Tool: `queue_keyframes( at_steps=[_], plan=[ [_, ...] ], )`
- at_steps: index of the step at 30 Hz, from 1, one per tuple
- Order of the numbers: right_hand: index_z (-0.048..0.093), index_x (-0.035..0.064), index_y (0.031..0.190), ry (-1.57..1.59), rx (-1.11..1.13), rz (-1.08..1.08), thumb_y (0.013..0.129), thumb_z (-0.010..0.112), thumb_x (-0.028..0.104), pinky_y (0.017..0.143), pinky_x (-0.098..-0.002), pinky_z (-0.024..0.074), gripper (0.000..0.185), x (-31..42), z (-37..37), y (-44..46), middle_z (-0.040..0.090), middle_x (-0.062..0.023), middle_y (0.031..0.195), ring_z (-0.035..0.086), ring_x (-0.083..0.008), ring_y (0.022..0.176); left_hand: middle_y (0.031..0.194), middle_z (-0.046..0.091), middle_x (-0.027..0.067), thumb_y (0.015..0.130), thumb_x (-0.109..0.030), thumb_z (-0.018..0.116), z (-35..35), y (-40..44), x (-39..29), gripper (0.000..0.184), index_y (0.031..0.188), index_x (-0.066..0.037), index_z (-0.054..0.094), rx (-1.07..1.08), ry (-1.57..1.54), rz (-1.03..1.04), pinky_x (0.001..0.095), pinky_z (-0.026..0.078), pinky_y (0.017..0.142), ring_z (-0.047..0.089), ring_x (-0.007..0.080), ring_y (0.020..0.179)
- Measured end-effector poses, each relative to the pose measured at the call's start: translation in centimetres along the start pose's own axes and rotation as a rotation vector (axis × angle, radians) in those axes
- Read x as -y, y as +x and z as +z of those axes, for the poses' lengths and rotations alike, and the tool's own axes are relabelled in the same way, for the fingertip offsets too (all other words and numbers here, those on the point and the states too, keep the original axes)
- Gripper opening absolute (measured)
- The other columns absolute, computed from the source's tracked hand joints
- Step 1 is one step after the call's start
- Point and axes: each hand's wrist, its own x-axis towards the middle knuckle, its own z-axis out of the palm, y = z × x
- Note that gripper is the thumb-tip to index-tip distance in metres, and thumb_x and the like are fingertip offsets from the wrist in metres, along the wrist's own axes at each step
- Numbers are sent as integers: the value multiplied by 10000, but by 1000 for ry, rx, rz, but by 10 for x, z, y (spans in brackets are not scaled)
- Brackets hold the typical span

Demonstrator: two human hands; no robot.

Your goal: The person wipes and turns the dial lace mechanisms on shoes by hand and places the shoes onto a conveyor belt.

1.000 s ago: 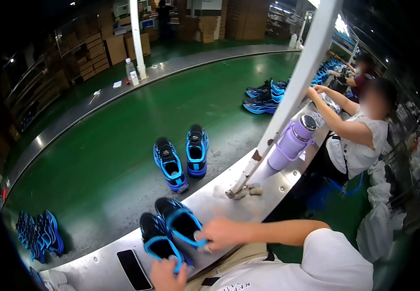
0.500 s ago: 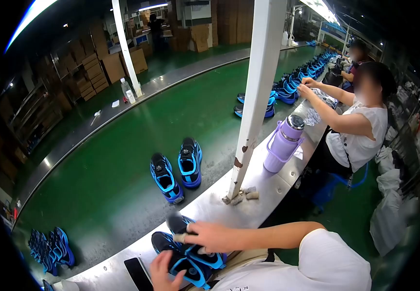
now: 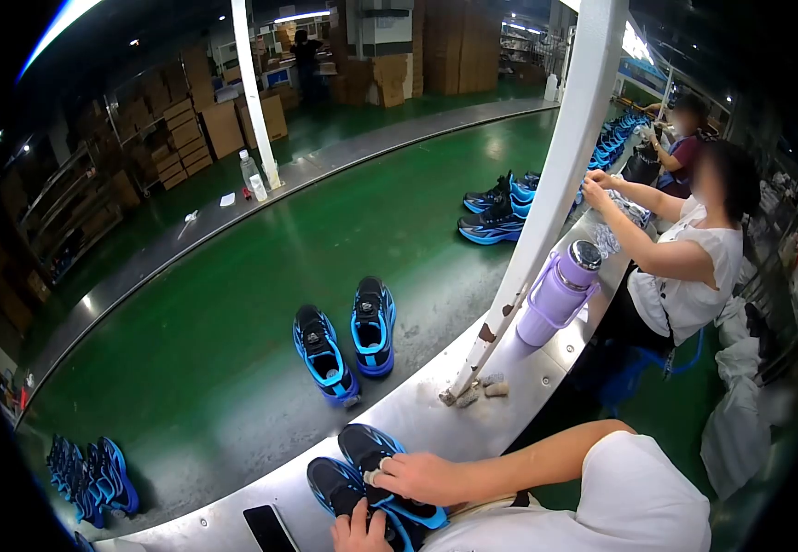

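A pair of black-and-blue sneakers lies on the metal ledge close to my body, toes pointing away. My right hand point(image 3: 420, 477) reaches over the farther sneaker point(image 3: 368, 445), its fingers closed at the lace area; pale covers show on the fingertips. At the nearer sneaker point(image 3: 331, 485), my left hand point(image 3: 360, 528) has bent fingers gripping around the opening. The hands hide much of both shoes' upper parts. A dark-screened phone point(image 3: 268, 529) lies left of my left hand.
Another sneaker pair point(image 3: 373, 329) stands on the green conveyor point(image 3: 206, 322), with more shoes point(image 3: 109, 474) at left. A white post point(image 3: 546, 221) rises from the ledge beside a purple bottle point(image 3: 555, 299). A co-worker point(image 3: 684, 239) sits at right, hands raised near more shoes.
The view has shifted, so the scene sits lower and further right. My left fingers have come down and closed onto the nearer sneaker. My right fingers have drawn together on the other.
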Motion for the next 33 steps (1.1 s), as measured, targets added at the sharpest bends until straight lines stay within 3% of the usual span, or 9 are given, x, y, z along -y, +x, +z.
queue_keyframes(
  at_steps=[6, 7, 11, 17, 20, 21, 25, 28, 33],
  plan=[
    [477, 50, 1105, 37, 106, 120, 721, 688, 96, 665, -409, 515, 441, 0, -8, 7, 535, -143, 927, 610, -322, 855, 1222, 544, 159, 700, 9, 570, -5, 2, -4, 357, 1046, -43, 639, -54, -118, -65, 426, 451, 842, 538, 347, 948],
    [490, 69, 1137, 35, 95, 128, 707, 701, 94, 664, -407, 517, 480, 5, -12, 6, 517, -160, 990, 600, -326, 864, 1248, 526, 158, 675, 37, 589, -7, 1, -6, 434, 1094, -65, 638, -23, -161, -126, 435, 441, 862, 526, 356, 978],
    [511, 160, 1216, 129, 50, 154, 697, 689, 55, 742, -410, 505, 559, 11, -8, -6, 468, -162, 1082, 554, -329, 932, 1269, 513, 146, 677, 25, 617, 4, -8, -7, 481, 1136, -115, 639, -105, -157, -113, 449, 425, 886, 499, 370, 1023],
    [544, 122, 1170, 323, 55, 62, 696, 651, 33, 810, -420, 477, 493, -21, -19, -35, 503, -126, 1101, 545, -349, 968, 1215, 563, 138, 705, 13, 589, 0, -10, 4, 458, 1150, -85, 623, -149, -158, -5, 411, 453, 850, 543, 348, 968],
    [557, 117, 1140, 222, 0, 30, 698, 659, 88, 801, -410, 482, 454, -12, -24, -34, 528, -146, 1148, 552, -351, 977, 1221, 565, 134, 699, 16, 585, 0, -4, -2, 517, 1209, -68, 579, -215, -293, -174, 418, 451, 849, 543, 355, 1002],
    [565, 126, 1156, 191, 15, 69, 684, 661, 77, 806, -398, 495, 484, -10, -19, -38, 534, -139, 1181, 566, -341, 980, 1213, 572, 133, 694, 18, 578, 6, -8, -1, 547, 1234, -61, 553, -127, -373, -407, 418, 444, 858, 548, 347, 1021],
    [587, 141, 1149, 197, -83, 104, 667, 667, 61, 790, -372, 515, 495, 9, -34, -29, 551, -123, 1203, 598, -309, 952, 1195, 582, 132, 695, -10, 573, 2, -5, 6, 501, 1193, -61, 575, -232, -251, -62, 417, 472, 801, 578, 341, 946],
    [597, 147, 1122, 80, 12, -7, 667, 651, 37, 784, -360, 513, 471, -5, -24, -39, 551, -128, 1208, 602, -290, 938, 1196, 582, 129, 701, -23, 573, 4, -8, 16, 467, 1167, -56, 584, -155, -196, 17, 412, 488, 766, 585, 333, 930],
    [589, 163, 1083, -107, 123, -136, 782, 570, 153, 697, -328, 468, 301, 3, -9, -29, 517, -115, 1137, 553, -237, 904, 1172, 588, 131, 718, -32, 568, 4, 5, 11, 418, 1136, -33, 586, -28, -135, 24, 418, 505, 756, 586, 335, 885]
  ],
)
